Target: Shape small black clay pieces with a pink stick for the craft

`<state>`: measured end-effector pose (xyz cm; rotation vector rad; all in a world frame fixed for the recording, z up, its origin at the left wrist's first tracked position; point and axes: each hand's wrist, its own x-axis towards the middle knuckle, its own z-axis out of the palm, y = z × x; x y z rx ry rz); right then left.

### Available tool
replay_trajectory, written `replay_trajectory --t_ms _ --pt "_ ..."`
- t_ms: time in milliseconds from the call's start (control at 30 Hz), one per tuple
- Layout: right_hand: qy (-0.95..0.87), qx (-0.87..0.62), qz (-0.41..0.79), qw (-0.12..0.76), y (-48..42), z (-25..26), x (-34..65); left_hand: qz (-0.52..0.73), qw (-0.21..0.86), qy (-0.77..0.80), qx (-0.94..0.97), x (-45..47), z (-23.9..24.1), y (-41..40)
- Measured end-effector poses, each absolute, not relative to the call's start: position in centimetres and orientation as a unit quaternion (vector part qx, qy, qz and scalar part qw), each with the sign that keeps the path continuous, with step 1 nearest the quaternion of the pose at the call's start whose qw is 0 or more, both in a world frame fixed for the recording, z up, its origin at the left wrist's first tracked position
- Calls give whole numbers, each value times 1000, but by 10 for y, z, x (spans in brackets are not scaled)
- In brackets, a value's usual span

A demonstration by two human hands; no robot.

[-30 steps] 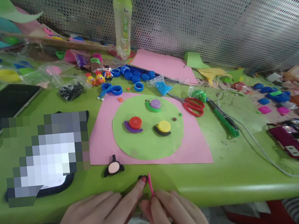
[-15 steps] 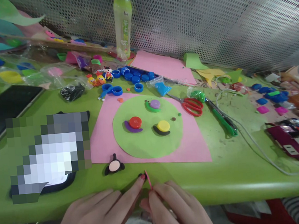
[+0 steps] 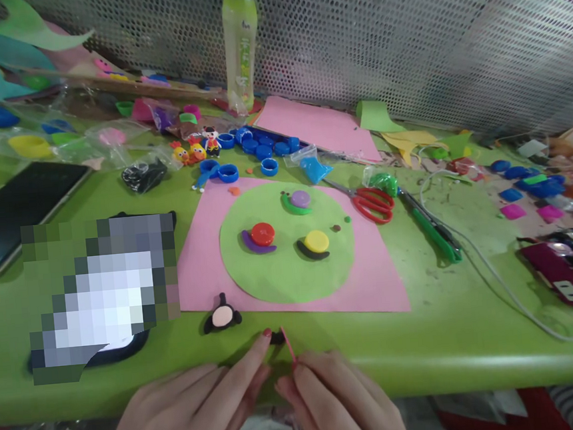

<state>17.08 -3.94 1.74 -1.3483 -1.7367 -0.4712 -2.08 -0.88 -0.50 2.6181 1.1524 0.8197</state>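
Three bottle-cap snails sit finished on the green paper circle [image 3: 289, 268]; below it, the left hand [image 3: 193, 410] steadies a small black clay piece [image 3: 276, 337] while the right hand [image 3: 340, 398] pinches a thin pink tool [image 3: 288, 344] against it.

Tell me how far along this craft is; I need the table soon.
Three cap snails, red, yellow and purple, already sit on the green circle. In hand: the right hand holds a thin pink tool by a small black clay piece that the left hand touches. The black-and-peach clay figure lies off the paper, apparently unplaced.
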Motion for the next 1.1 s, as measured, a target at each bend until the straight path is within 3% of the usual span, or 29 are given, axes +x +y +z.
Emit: replay_trajectory --t_ms 133,433,700,1100 --pt "-630 -580 -200 476 -43 13 162 245 26 332 911 -19 -4 -3" --pt "-620 -591 -203 474 -43 11 156 253 38 325 910 -16 0 1" --pt "-655 -585 -211 429 -41 18 151 263 64 363 892 -10 7 3" --pt "-731 -521 -245 366 -37 31 164 265 13 352 898 -1 21 11"
